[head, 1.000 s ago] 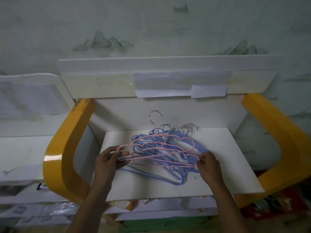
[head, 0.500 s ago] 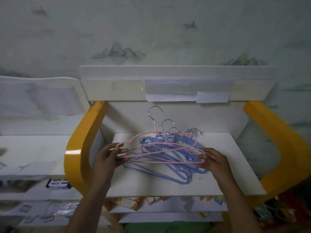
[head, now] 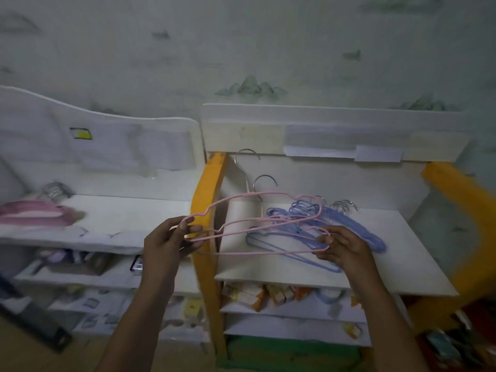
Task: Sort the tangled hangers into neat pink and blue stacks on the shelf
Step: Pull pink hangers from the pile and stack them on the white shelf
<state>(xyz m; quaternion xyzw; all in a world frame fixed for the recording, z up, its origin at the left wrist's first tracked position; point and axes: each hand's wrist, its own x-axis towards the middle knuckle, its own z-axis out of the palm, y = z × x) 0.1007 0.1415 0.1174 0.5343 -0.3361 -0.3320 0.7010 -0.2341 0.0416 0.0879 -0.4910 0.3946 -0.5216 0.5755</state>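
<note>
Two pink hangers (head: 249,219) are lifted off the pile, stretched between my hands over the shelf's left yellow post. My left hand (head: 171,241) pinches their left ends. My right hand (head: 342,247) pinches their right ends. Their metal hooks stand up behind. A pile of blue hangers (head: 346,226) lies on the white shelf (head: 402,253) under and behind my right hand. A stack of pink hangers (head: 35,213) rests on the neighbouring white shelf (head: 128,213) at the far left, blurred.
Yellow curved side posts (head: 208,183) flank the right shelf; the other post (head: 467,202) is at the right. A white board with taped paper (head: 335,132) tops the shelf. Lower shelves hold small boxes (head: 257,294) and packets.
Both hands have lifted the pink hangers off the blue pile and carried them leftwards. The view has swung left, showing the neighbouring shelf with the pink stack.
</note>
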